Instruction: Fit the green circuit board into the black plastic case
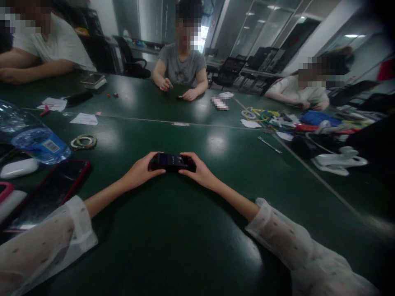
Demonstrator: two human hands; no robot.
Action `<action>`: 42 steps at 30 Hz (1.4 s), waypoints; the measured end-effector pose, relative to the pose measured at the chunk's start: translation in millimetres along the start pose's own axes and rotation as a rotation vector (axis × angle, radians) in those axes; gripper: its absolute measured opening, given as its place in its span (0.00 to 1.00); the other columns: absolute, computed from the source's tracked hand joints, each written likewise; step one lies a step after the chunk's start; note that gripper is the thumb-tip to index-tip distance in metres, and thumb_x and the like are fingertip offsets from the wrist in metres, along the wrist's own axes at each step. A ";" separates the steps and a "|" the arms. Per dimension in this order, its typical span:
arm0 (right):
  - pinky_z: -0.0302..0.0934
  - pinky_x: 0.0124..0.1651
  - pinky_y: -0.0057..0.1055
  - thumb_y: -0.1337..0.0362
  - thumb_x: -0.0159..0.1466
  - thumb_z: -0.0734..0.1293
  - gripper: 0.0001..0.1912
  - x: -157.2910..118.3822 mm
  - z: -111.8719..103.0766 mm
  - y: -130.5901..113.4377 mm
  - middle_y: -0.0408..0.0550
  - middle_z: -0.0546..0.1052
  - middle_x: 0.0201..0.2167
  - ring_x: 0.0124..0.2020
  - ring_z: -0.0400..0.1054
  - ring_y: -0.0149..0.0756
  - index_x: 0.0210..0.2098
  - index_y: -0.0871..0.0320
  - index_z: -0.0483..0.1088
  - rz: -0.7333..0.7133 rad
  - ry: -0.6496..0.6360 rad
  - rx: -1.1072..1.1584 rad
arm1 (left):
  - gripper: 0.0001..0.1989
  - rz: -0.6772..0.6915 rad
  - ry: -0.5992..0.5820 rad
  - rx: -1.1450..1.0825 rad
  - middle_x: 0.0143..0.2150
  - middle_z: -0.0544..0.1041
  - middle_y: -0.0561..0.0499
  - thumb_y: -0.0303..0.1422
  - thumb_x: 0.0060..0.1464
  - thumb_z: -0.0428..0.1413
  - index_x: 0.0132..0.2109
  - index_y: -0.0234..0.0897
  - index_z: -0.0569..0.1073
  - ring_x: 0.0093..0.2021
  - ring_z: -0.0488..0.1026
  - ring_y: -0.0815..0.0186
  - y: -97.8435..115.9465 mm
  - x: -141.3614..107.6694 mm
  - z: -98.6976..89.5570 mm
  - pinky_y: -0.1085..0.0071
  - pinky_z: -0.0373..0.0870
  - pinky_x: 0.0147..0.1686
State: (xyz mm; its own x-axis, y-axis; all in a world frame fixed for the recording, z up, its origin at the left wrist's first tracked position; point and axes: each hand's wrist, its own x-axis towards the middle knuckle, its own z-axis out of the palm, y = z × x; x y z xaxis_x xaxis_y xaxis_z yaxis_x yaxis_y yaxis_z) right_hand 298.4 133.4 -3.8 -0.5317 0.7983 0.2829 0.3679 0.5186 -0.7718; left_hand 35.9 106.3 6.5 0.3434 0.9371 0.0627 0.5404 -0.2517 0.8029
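A small black device with a screen and buttons point(173, 160) is held level between my two hands, just above or on the green table point(185, 230); I cannot tell whether it touches the surface. My left hand point(144, 167) grips its left end, thumb along the near edge and fingers at the far side. In the same way my right hand point(202, 169) has hold of the right end. The device's exact kind is too blurred to make out. Left of my hands lie a beaded bracelet point(84, 142) and a dark phone with a red edge point(58, 185).
A clear water bottle point(37, 139) lies at the left beside a white case point(19, 167). To the right are a wrench point(269, 144), a white plastic part point(339, 161) and tangled cables point(262, 115). Several people sit around the table, one opposite me point(182, 63).
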 end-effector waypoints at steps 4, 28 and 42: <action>0.60 0.59 0.47 0.60 0.59 0.70 0.27 1.1 0.2 -1.9 0.50 0.68 0.53 0.55 0.64 0.42 0.56 0.51 0.60 -0.023 0.001 0.018 | 0.32 0.004 -0.008 -0.005 0.56 0.70 0.42 0.44 0.53 0.58 0.61 0.42 0.59 0.46 0.74 0.55 0.2 -0.1 -0.7 0.56 0.72 0.43; 0.64 0.54 0.44 0.53 0.60 0.67 0.26 1.4 -2.1 30.3 0.54 0.67 0.51 0.50 0.67 0.43 0.53 0.54 0.55 0.209 0.557 0.077 | 0.30 -0.009 -0.028 0.087 0.36 0.73 0.50 0.44 0.55 0.56 0.62 0.42 0.59 0.30 0.69 0.64 -2.9 -0.2 -2.2 0.68 0.64 0.28; 0.56 0.60 0.57 0.59 0.57 0.71 0.33 -0.2 -2.0 36.5 0.55 0.63 0.55 0.57 0.59 0.51 0.58 0.53 0.55 0.171 0.473 -0.170 | 0.31 -0.005 -0.033 0.096 0.37 0.72 0.49 0.43 0.56 0.56 0.63 0.43 0.57 0.31 0.68 0.64 -5.2 0.3 -1.1 0.68 0.64 0.29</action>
State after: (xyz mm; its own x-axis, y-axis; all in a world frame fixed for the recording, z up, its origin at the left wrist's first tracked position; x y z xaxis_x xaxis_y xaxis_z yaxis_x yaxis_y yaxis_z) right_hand 313.4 152.8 -30.9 -0.0655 0.9061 0.4179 0.5588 0.3803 -0.7370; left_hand 32.4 108.2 2.9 0.3647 0.9303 0.0381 0.6125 -0.2705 0.7427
